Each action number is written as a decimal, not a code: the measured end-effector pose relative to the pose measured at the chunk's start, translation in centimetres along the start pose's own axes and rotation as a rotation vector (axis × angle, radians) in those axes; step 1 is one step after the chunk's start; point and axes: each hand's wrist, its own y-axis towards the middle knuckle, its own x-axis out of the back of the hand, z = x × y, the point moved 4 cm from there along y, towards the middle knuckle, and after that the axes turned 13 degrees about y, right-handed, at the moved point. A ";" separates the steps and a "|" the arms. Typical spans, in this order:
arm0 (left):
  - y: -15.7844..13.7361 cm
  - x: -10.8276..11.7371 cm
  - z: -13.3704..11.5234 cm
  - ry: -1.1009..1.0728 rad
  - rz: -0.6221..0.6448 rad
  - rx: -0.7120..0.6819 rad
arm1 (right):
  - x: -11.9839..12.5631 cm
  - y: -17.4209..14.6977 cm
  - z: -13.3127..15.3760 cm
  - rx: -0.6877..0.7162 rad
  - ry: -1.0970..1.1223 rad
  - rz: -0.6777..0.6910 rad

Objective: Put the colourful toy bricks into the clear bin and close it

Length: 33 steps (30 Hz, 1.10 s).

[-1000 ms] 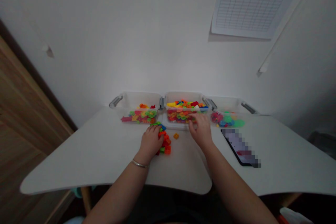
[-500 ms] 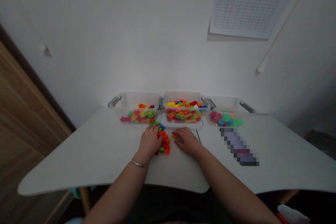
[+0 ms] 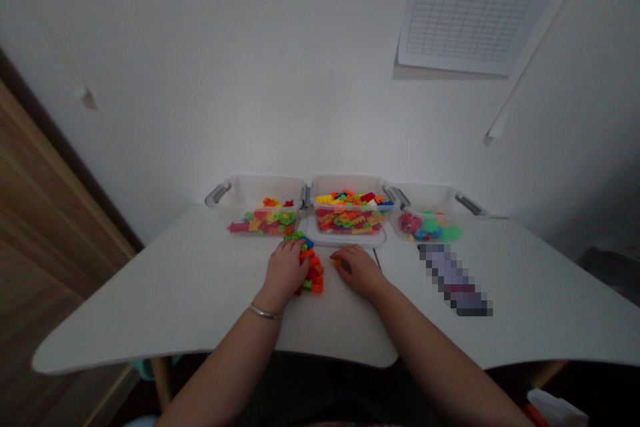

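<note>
On the white table, my left hand curls around the left side of a cluster of toy building bricks. Orange, red, green and blue pieces show past its fingers; the palm hides the rest, so I cannot tell how they all join. To the right of the cluster, and apart from it, my right hand pinches a small yellow-orange building brick between thumb and fingers, low over the tabletop. Most of that brick is covered by the fingers.
Behind the hands stand three clear plastic boxes: a left box and a middle box of mixed bricks, and a right box with round pieces. A lid lies under the middle box. A blurred-out flat object rests at right.
My right hand has shifted slightly right, away from the cluster, with the small brick in its fingers. My left hand stays on the cluster.
</note>
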 end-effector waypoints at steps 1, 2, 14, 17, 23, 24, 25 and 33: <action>0.0 0.0 0.0 0.000 0.001 0.001 | 0.0 0.0 0.0 -0.002 0.003 -0.001; 0.0 0.0 0.0 0.001 0.002 0.003 | 0.0 0.0 0.0 -0.004 0.007 -0.003; 0.1 0.0 0.1 0.005 0.000 0.000 | 2.3 0.3 0.0 0.053 0.088 -0.383; 0.1 0.1 0.0 0.007 0.014 0.002 | 4.1 0.4 0.4 0.095 0.140 -0.584; 0.1 0.3 -0.1 0.008 0.005 0.002 | 7.9 2.6 1.3 0.169 0.128 -0.759; 0.0 0.3 -0.1 0.010 0.005 0.002 | 8.3 3.3 1.3 0.170 0.127 -0.753; 0.0 0.3 -0.1 0.011 0.007 0.001 | 8.6 4.0 1.2 0.167 0.121 -0.732; 0.1 0.4 -0.2 0.015 0.030 -0.006 | 7.0 6.7 1.4 0.133 -0.136 -0.517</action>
